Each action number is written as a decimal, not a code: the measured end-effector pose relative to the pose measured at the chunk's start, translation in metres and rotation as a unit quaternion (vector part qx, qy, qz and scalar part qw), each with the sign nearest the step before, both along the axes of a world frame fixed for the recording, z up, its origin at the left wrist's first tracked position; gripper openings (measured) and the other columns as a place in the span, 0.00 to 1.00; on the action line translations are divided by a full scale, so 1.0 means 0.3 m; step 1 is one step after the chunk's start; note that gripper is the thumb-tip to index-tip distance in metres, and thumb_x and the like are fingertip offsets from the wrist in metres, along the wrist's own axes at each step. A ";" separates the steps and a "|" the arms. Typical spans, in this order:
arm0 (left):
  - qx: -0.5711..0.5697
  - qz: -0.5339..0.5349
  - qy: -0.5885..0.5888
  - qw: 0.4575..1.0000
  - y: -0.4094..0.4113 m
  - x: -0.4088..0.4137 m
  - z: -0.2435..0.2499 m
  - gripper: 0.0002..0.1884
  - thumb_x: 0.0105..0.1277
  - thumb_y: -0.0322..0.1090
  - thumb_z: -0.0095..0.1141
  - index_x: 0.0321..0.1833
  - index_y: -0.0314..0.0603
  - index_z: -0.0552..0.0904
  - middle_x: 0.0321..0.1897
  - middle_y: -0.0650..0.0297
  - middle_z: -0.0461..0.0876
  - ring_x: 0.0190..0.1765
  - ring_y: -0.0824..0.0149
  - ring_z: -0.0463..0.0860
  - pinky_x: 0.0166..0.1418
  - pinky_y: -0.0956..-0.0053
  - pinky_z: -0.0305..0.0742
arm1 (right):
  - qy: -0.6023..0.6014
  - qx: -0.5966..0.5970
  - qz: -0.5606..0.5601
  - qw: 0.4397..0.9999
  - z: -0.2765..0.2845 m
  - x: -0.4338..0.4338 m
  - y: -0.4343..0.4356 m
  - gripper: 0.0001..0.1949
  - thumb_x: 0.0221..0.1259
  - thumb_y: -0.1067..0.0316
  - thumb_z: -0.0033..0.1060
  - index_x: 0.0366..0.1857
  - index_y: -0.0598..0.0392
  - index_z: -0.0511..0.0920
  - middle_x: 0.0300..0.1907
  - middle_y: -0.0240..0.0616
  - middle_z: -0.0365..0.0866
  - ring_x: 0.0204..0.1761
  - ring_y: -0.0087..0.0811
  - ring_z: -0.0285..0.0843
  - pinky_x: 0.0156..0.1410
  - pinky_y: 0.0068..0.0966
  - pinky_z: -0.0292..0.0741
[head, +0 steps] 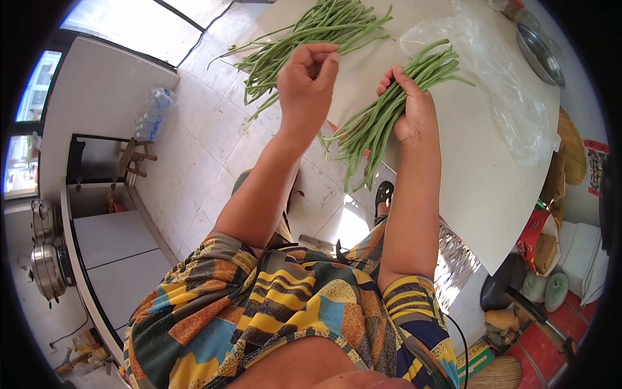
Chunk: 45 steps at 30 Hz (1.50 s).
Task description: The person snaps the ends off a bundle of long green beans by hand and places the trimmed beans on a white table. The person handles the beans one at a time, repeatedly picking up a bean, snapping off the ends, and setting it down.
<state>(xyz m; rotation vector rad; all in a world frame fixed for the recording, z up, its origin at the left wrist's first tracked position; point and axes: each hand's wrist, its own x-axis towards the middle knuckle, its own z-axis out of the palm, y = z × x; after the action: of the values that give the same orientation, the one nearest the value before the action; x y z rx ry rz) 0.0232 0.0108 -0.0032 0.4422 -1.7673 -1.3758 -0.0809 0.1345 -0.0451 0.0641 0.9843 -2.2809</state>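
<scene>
A bundle of long green beans [376,131] is gripped in my right hand [415,109], thumb across the top and fingers wrapped around the stalks. It slants beyond the table's near edge, its lower ends hanging over the floor. My left hand [307,80] is raised to the left of it, fingers curled and the thumb tip close to the index fingertip. Whether something small is pinched there cannot be made out. Behind that hand a larger pile of long green beans [311,34] lies on the pale table [466,194], some ends sticking out past its edge.
A crumpled clear plastic bag [505,97] lies on the table to the right, near a metal bowl [539,53]. On the left floor are a wooden stool [136,156] and wrapped water bottles [154,114]. Steel pots [48,272] stand by the left counter. A red box [539,240] sits at right.
</scene>
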 end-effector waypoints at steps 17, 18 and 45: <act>-0.510 0.057 -0.307 0.802 -0.336 -0.113 -0.067 0.09 0.68 0.34 0.57 0.47 0.49 0.88 0.56 0.66 0.84 0.58 0.57 0.79 0.64 0.58 0.70 | -0.021 -0.012 -0.021 0.999 0.010 0.005 0.006 0.07 0.64 0.71 0.65 0.38 0.62 0.79 0.31 0.39 0.80 0.32 0.31 0.80 0.39 0.28 0.82; -0.505 0.062 -0.302 0.806 -0.326 -0.114 -0.073 0.10 0.68 0.34 0.57 0.47 0.49 0.88 0.58 0.66 0.83 0.59 0.58 0.78 0.66 0.58 0.68 | -0.021 -0.007 -0.022 1.000 0.009 0.004 0.007 0.07 0.63 0.71 0.66 0.38 0.62 0.79 0.31 0.39 0.80 0.32 0.31 0.80 0.40 0.28 0.82; -0.072 -0.109 -0.189 0.973 0.094 0.007 -0.054 0.06 0.66 0.28 0.61 0.42 0.33 0.82 0.31 0.58 0.87 0.32 0.70 0.84 0.39 0.75 0.79 | 0.034 -0.004 -0.012 0.999 0.014 0.011 0.004 0.18 0.62 0.70 0.68 0.53 0.66 0.76 0.34 0.37 0.79 0.37 0.31 0.79 0.42 0.28 0.78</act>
<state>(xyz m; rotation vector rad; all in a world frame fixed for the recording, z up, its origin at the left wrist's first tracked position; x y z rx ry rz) 0.0253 0.0390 -0.0193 0.4638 -2.2679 -1.3650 -0.0775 0.1358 -0.0409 -0.0040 1.0143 -2.3223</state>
